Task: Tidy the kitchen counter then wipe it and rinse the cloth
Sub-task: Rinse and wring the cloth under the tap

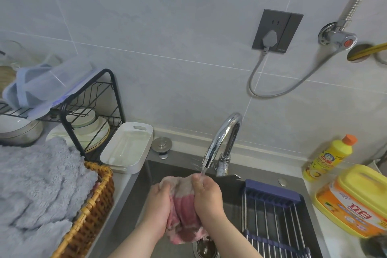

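A pink and beige cloth [184, 205] is bunched up between both my hands over the grey sink [134, 199]. My left hand [159, 205] grips its left side and my right hand [206, 197] grips its right side. Water runs from the chrome tap [222, 138] onto the top of the cloth and my right fingers. The cloth's lower end hangs just above the drain [204, 248].
A wicker basket [92, 211] with a grey fluffy towel [37, 184] stands left of the sink. Behind it are a black dish rack [92, 111] and a white tray [127, 146]. A blue drainer rack [274, 213] spans the sink's right. Yellow detergent bottles [328, 157] stand right.
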{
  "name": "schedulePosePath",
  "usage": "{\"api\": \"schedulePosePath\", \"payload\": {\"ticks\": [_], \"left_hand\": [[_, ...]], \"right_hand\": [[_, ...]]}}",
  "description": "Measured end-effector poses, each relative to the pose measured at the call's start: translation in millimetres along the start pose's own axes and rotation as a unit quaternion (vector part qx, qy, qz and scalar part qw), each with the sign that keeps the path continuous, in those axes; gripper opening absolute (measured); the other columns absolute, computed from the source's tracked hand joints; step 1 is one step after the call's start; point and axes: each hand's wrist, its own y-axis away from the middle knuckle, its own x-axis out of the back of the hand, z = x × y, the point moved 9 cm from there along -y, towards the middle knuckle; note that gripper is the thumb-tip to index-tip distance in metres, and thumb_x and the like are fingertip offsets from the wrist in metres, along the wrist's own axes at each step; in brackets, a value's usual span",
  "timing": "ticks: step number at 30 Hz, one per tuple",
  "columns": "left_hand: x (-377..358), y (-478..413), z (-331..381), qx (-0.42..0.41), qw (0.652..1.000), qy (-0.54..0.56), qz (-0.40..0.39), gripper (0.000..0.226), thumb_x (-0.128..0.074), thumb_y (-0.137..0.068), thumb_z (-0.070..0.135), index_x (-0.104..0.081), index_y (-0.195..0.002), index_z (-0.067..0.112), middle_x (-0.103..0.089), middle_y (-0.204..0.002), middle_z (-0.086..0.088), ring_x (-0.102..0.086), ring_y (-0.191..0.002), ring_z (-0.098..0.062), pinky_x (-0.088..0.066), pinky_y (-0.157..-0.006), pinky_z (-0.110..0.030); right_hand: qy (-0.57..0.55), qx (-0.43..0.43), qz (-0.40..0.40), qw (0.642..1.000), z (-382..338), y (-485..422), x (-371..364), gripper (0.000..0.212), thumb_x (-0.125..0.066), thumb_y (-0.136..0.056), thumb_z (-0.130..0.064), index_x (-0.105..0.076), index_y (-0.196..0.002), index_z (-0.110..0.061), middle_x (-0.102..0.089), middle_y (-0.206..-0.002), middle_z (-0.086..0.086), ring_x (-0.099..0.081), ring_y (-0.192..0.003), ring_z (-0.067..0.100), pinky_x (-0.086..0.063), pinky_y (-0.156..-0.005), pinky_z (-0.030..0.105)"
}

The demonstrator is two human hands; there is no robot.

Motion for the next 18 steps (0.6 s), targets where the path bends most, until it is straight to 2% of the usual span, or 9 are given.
{"api": "schedulePosePath", "payload": {"ticks": [2, 3, 4, 6, 9, 11, 13, 15, 18], "left_hand": [[2, -1, 1, -0.016, 0.999, -0.014, 0.025, 0.031, -0.051, -0.095, 0.028, -0.068, -0.075, 0.012, -0.068, -0.071, -0.015, -0.065, -0.064, -0.031, -0.053, -0.065, -0.041], [3, -2, 0, -0.020, 0.999, -0.016, 0.036, 0.028, -0.059, -0.091, 0.033, -0.069, -0.076, 0.012, -0.071, -0.070, -0.010, -0.069, -0.067, -0.028, -0.055, -0.067, -0.043], [4, 0, 3, -0.021, 0.998, -0.022, 0.046, 0.027, -0.063, -0.089, 0.036, -0.069, -0.076, 0.012, -0.071, -0.067, -0.006, -0.069, -0.063, -0.025, -0.055, -0.065, -0.043], [3, -3, 3, -0.017, 0.998, -0.023, 0.048, 0.033, -0.057, -0.093, 0.038, -0.065, -0.073, 0.013, -0.061, -0.054, -0.003, -0.056, -0.045, -0.022, -0.046, -0.049, -0.034], [-2, -13, 2, -0.009, 0.999, -0.042, 0.020, 0.039, -0.040, -0.101, 0.035, -0.063, -0.081, 0.011, -0.052, -0.050, -0.016, -0.043, -0.033, -0.020, -0.032, -0.036, -0.022], [-4, -18, -1, 0.010, 0.999, -0.049, 0.014, 0.033, -0.041, -0.101, 0.037, -0.064, -0.090, 0.016, -0.065, -0.063, -0.018, -0.057, -0.040, -0.022, -0.040, -0.039, -0.024], [-11, -19, -4, 0.036, 0.999, -0.023, -0.013, 0.021, -0.046, -0.101, 0.030, -0.063, -0.099, 0.018, -0.071, -0.077, -0.012, -0.068, -0.059, -0.020, -0.048, -0.051, -0.027], [-23, -15, -10, 0.060, 0.996, 0.031, -0.055, 0.013, -0.052, -0.098, 0.017, -0.063, -0.103, 0.011, -0.069, -0.076, -0.015, -0.067, -0.065, -0.028, -0.052, -0.060, -0.031], [-28, -10, -18, 0.071, 0.995, 0.039, -0.055, 0.017, -0.059, -0.095, 0.020, -0.068, -0.100, 0.006, -0.071, -0.080, -0.024, -0.068, -0.065, -0.037, -0.056, -0.064, -0.044]], "right_hand": [[0.089, -0.009, 0.026, 0.996, -3, -1, 4, 0.035, -0.037, -0.103, -0.036, -0.064, -0.098, -0.013, -0.062, -0.092, 0.012, -0.060, -0.090, 0.024, -0.045, -0.077, 0.031], [0.075, -0.010, 0.034, 0.997, -5, -1, 4, 0.040, -0.039, -0.101, -0.041, -0.061, -0.080, -0.015, -0.057, -0.077, 0.007, -0.056, -0.076, 0.020, -0.044, -0.071, 0.032], [0.012, -0.007, 0.037, 0.999, -7, 3, 6, 0.047, -0.043, -0.098, -0.047, -0.050, -0.063, -0.017, -0.047, -0.062, 0.000, -0.046, -0.060, 0.015, -0.039, -0.061, 0.031], [-0.090, -0.017, 0.023, 0.996, -3, 4, 7, 0.052, -0.051, -0.094, -0.049, -0.036, -0.057, -0.016, -0.032, -0.051, -0.007, -0.031, -0.050, 0.012, -0.028, -0.049, 0.026], [-0.113, -0.005, -0.019, 0.993, 2, 7, 6, 0.040, -0.065, -0.087, -0.044, -0.057, -0.076, -0.007, -0.057, -0.064, -0.002, -0.054, -0.059, 0.014, -0.043, -0.056, 0.025], [-0.111, -0.012, -0.035, 0.993, 11, 5, 6, 0.018, -0.067, -0.087, -0.026, -0.064, -0.095, -0.009, -0.070, -0.087, 0.010, -0.068, -0.075, 0.019, -0.055, -0.066, 0.030], [-0.113, -0.023, -0.012, 0.993, 22, 1, 13, 0.009, -0.058, -0.091, -0.015, -0.064, -0.093, -0.008, -0.069, -0.092, 0.020, -0.068, -0.078, 0.031, -0.058, -0.074, 0.046], [-0.100, -0.030, 0.031, 0.994, 26, 0, 24, 0.017, -0.052, -0.097, -0.018, -0.062, -0.089, -0.007, -0.067, -0.088, 0.021, -0.066, -0.076, 0.029, -0.055, -0.076, 0.048], [-0.121, -0.033, 0.074, 0.989, 20, 3, 38, 0.034, -0.051, -0.099, -0.029, -0.060, -0.080, -0.002, -0.063, -0.071, 0.008, -0.060, -0.065, 0.020, -0.051, -0.063, 0.035]]}}
